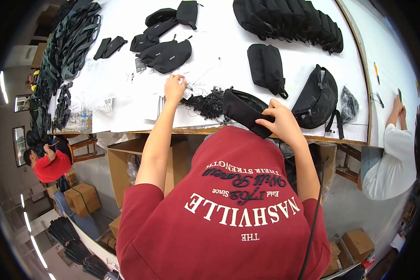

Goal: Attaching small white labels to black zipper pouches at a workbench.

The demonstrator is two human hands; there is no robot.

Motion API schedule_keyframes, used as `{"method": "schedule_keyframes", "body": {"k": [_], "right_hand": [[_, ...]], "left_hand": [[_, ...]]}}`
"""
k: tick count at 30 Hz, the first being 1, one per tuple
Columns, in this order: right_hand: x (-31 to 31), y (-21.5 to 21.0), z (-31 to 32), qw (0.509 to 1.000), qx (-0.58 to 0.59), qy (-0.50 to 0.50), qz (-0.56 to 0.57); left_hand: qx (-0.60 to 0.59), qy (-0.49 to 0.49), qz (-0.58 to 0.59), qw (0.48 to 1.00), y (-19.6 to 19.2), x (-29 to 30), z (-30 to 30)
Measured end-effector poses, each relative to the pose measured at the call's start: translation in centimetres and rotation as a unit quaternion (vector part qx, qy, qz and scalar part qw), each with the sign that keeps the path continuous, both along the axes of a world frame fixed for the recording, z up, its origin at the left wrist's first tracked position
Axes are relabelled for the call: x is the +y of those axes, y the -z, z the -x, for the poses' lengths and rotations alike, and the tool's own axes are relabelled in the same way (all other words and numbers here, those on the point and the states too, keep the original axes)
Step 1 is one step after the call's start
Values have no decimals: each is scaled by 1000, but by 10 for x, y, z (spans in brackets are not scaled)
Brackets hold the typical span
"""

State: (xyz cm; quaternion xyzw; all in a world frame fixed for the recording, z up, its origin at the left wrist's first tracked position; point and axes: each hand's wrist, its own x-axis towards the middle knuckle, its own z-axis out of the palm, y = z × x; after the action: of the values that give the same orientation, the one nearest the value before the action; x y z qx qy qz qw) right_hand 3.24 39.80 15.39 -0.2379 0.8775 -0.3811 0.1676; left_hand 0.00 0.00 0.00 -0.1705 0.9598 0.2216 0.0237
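Right hand (281,119) is pinching the right edge of a small black fabric pouch (238,108), thumb opposing fingers. Pouch is tilting over the near edge of a white tabletop (214,51), right by the torso; I'd guess for close control. Left hand (175,88) is curling its fingers beside a small white tag (187,93), left of the pouch; can't tell if it's gripping it. A tangled heap of thin black cords (207,103) is lying between the hands, probably for easy reach. Plump black fabric bags (289,21) are sitting in a tight row far right, likely saving space.

Containers: a clear plastic bag (349,106), near right, is holding something dark, can't make out what. An open brown cardboard box (118,171) under the table, left, seems to be holding crumpled clear plastic (133,167). Pouch contents: not visible from here.
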Motion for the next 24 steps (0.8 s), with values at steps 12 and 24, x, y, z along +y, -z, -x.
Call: {"method": "schedule_keyframes", "body": {"k": [12, 24], "right_hand": [[-3, -12, -6, 982, 171, 66, 35], [-6, -14, -19, 981, 138, 127, 49]], "left_hand": [[26, 38, -1, 999, -22, 18, 27], [84, 102, 58, 990, -17, -2, -1]]}}
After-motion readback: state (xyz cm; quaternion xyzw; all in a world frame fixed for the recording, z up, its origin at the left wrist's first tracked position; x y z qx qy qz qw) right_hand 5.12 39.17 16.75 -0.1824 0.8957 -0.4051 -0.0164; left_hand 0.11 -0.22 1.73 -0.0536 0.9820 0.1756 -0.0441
